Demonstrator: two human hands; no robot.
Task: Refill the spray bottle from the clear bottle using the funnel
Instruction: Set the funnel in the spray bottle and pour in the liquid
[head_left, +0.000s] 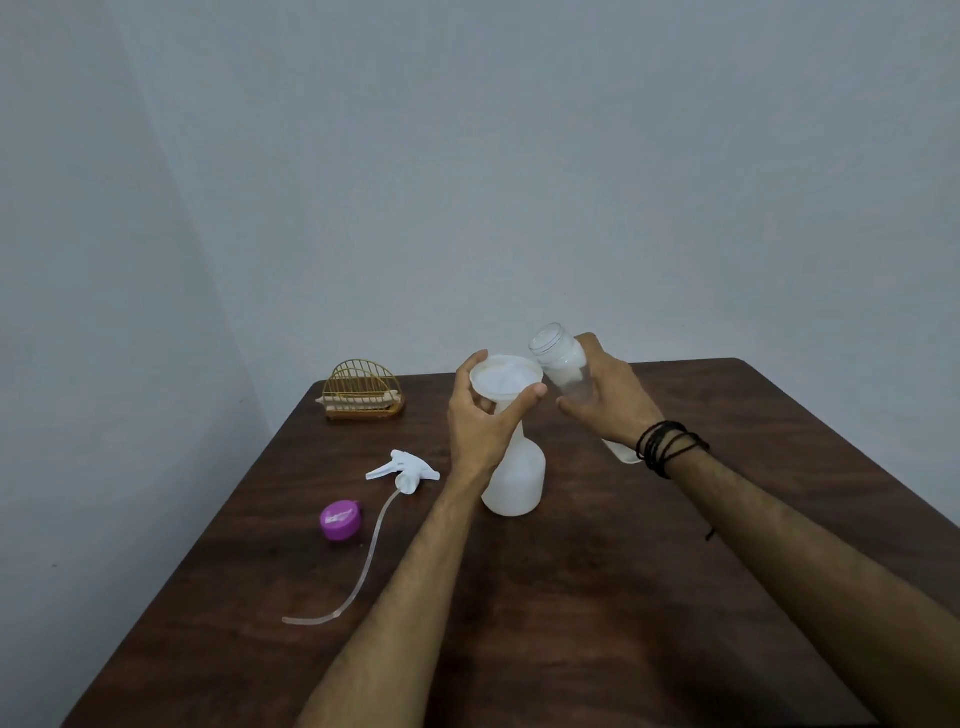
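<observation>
Dark wooden table (597, 597): far edge ran just behind the hands at frame centre, bare surface lower right. Left hand (480, 421) curled around the white funnel (506, 379), seated in the spray bottle (517, 480). Right hand (605, 400) gripped the tilted clear bottle (563, 366), mouth up-left beside the funnel. Left of centre: one trigger sprayer (402, 470), one purple cap (340, 519), one wire holder (362, 392)

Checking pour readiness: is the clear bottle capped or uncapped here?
Uncapped: the clear bottle in the right hand shows an open mouth; a purple cap lies on the table.
</observation>
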